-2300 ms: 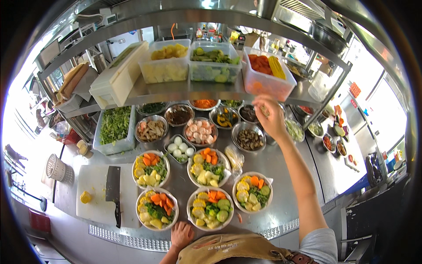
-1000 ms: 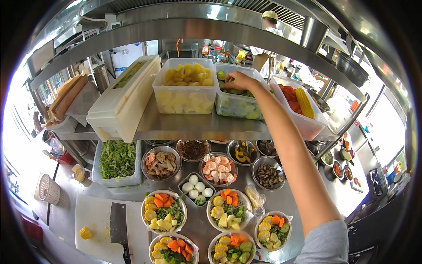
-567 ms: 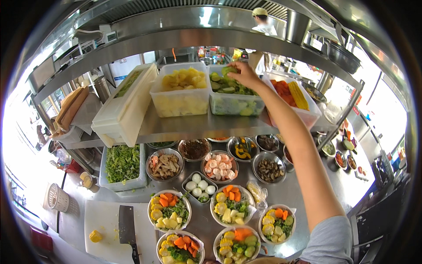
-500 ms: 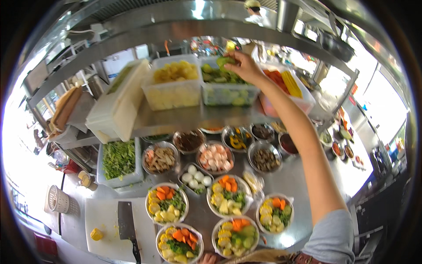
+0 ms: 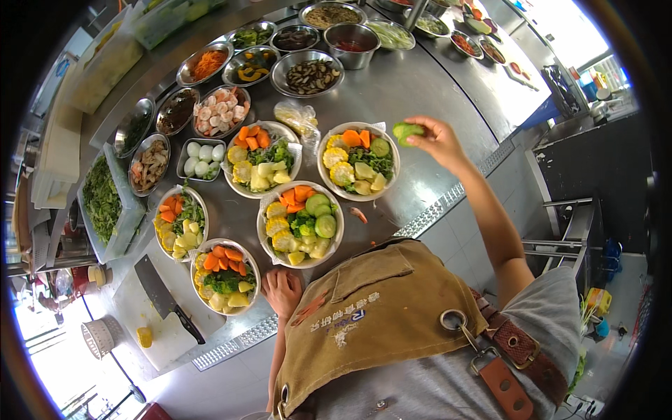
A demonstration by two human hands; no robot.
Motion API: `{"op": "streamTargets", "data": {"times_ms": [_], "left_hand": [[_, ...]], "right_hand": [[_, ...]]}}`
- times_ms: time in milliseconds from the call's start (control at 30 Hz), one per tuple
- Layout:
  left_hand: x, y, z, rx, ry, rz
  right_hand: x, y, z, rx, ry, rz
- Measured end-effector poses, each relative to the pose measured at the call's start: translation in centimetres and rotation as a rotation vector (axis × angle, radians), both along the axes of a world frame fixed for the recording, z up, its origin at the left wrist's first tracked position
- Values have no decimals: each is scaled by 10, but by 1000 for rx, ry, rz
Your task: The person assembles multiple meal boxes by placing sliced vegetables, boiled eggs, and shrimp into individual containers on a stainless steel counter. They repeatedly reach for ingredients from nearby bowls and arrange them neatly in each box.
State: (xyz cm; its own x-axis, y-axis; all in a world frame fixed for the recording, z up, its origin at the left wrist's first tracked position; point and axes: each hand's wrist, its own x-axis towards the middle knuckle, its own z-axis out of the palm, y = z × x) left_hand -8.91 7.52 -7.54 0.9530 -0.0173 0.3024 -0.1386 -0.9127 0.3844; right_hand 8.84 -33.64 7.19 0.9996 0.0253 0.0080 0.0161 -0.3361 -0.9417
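Note:
My right hand (image 5: 442,145) pinches green cucumber slices (image 5: 407,133) in the air just right of the right-hand salad bowl (image 5: 359,162). That bowl holds corn rounds, carrot, leafy greens, pale yellow chunks and a cucumber slice. In the front middle, another salad bowl (image 5: 301,225) has several cucumber slices along its right side. My left hand (image 5: 282,292) lies on the counter edge, fingers stretched out and nothing in them, beside the front-left salad bowl (image 5: 225,277). Two more bowls, the back one (image 5: 262,159) and the left one (image 5: 180,222), show no cucumber.
A large knife (image 5: 168,299) lies on the white cutting board (image 5: 133,308) with a corn piece (image 5: 144,337). Behind the bowls stand boiled eggs (image 5: 203,158), shrimp (image 5: 220,112), sliced mushrooms (image 5: 306,74) and a tub of greens (image 5: 103,197). Plastic containers (image 5: 105,70) occupy the upper-left shelf.
My right hand has come down from the cucumber container on the shelf to beside the right-hand bowl, carrying cucumber slices. The view has tilted down and turned; my left hand now shows more fully.

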Motion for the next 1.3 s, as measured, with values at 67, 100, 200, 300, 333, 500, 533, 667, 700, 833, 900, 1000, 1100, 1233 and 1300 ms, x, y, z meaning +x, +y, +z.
{"op": "streamTargets", "data": {"times_ms": [67,100,200,300,333,500,533,667,700,833,900,1000,1100,1233,1300], "left_hand": [[0,0,0,15,-4,-5],[0,0,-1,20,-8,-3],[-1,0,-3,18,3,-1],[0,-1,-2,25,2,7],[-1,-3,0,32,2,16],[0,-6,4,29,2,31],[0,-6,4,32,0,31],[0,-5,3,36,8,25],[0,-5,3,46,-2,23],[1,-4,3,35,10,16],[0,-3,2,27,30,12],[-1,-2,2,15,34,14],[0,-2,0,9,21,14],[0,-3,2,32,24,22],[0,-4,3,35,25,25]], "right_hand": [[-10,-13,-22,-62,76,17],[-10,-15,-31,-101,113,43],[-6,-12,-51,-91,191,165],[4,-8,-57,-141,277,255],[7,-5,-58,-173,262,255],[10,5,-56,-467,145,153],[9,6,-55,-452,51,143],[2,2,-52,-333,-28,103],[-1,0,-52,-288,25,96],[-8,2,-55,7,184,141],[-12,6,-60,-69,186,135],[-17,11,-65,-341,49,115],[-22,11,-65,-531,-102,136],[-27,9,-63,-617,-31,124],[-28,10,-63,-571,12,108]]}}
